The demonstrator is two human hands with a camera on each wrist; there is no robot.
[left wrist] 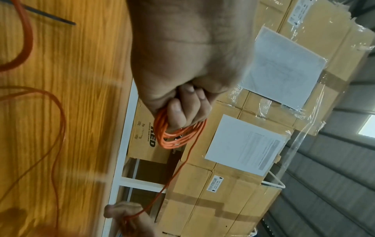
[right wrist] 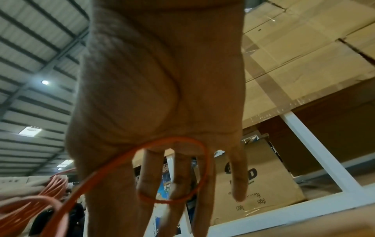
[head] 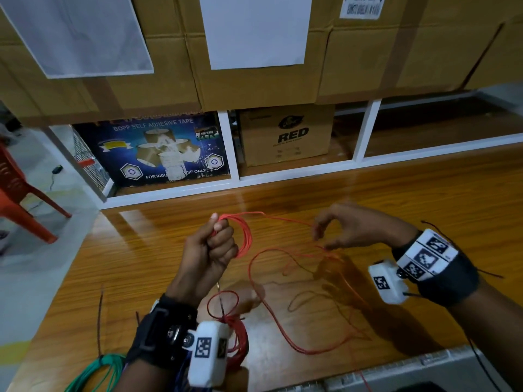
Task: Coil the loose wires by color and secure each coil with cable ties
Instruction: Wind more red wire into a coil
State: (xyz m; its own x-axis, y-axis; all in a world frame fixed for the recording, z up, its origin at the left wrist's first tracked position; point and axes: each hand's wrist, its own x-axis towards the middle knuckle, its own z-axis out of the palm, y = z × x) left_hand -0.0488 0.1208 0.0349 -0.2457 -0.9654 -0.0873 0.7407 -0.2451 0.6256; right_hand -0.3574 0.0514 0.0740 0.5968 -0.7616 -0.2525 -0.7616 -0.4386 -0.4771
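Left hand [head: 210,244] fisted round red wire coil [head: 244,236], raised above wooden table [head: 141,264]. Right hand [head: 353,227] fingers loosely extended, strand looped across them. Shelf bay holds tape carton [head: 152,148]; next bay, "RED" box [head: 285,135].

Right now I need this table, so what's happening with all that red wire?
A person is coiling it. The left hand grips a red coil above the table; the right hand guides the loose strand leading to it. More red wire lies slack on the table. A tied red bundle and green wire sit near the front edge.
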